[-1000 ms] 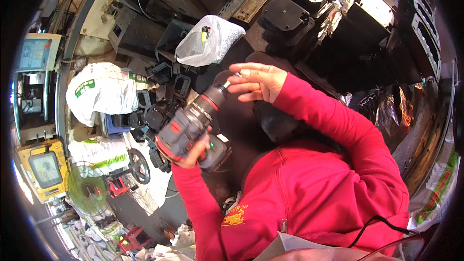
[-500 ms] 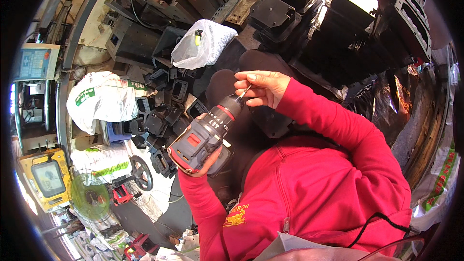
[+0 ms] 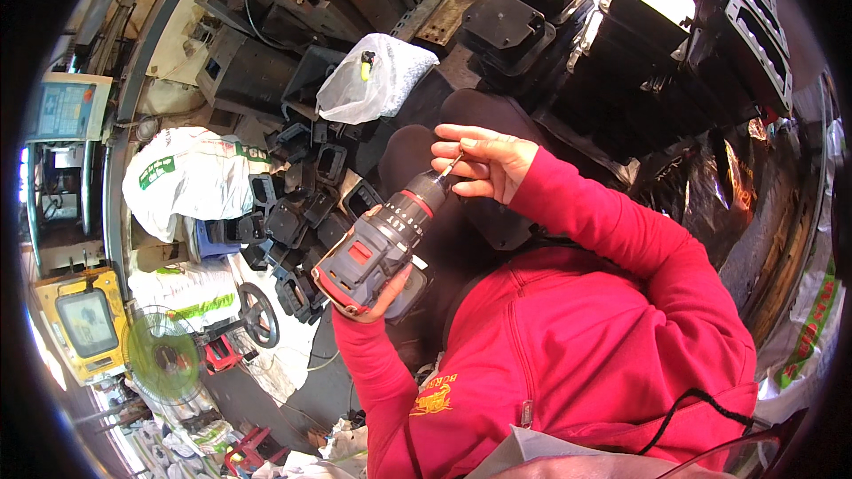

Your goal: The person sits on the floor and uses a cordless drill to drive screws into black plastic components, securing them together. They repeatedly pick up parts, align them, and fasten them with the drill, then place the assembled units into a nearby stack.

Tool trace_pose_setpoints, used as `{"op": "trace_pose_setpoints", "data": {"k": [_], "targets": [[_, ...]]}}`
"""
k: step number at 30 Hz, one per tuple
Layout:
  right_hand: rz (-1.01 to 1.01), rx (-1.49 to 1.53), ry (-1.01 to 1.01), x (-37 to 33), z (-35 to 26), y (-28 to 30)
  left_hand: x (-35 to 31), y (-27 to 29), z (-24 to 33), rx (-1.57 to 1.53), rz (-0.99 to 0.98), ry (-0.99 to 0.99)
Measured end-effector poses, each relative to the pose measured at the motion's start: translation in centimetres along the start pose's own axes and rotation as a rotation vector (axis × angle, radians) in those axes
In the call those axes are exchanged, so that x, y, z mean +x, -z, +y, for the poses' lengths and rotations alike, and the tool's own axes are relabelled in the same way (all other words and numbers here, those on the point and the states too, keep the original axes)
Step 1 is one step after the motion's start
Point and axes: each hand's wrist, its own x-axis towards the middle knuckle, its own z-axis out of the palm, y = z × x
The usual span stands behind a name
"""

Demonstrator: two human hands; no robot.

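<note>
A black and grey cordless drill (image 3: 377,244) with red trim lies across my lap area, its chuck pointing up and to the right. My left hand (image 3: 390,291) is wrapped round its grip; the drill body hides most of the fingers. A thin metal bit (image 3: 453,163) sticks out of the chuck. The thumb and fingers of my right hand (image 3: 491,160) pinch around the bit's free end, with the index finger stretched out to the left. Whether a small screw sits at that tip is too small to tell.
A white plastic bag (image 3: 377,80) of small pieces lies ahead of my knees. Black plastic housings (image 3: 306,204) are heaped to the left, with larger black boxes (image 3: 501,22) stacked at the far right. A green fan (image 3: 162,357) and white sacks (image 3: 191,179) stand at the left.
The drill and both hands have shifted very slightly to the right in the picture. My right fingers have moved a little at the bit's tip; both grips stay the same.
</note>
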Motion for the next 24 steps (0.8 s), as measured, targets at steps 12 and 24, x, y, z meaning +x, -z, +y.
{"op": "trace_pose_setpoints", "data": {"k": [12, 24], "targets": [[0.037, 0.052, -0.022, -0.3, -0.3, -0.6, -0.1, -0.4, 0.9, -0.206, 0.080, 0.281], [0.071, 0.092, -0.015, -0.6, 0.2, -0.6, 0.4, -0.8, 2.3, 0.036, 0.067, 0.112]]}}
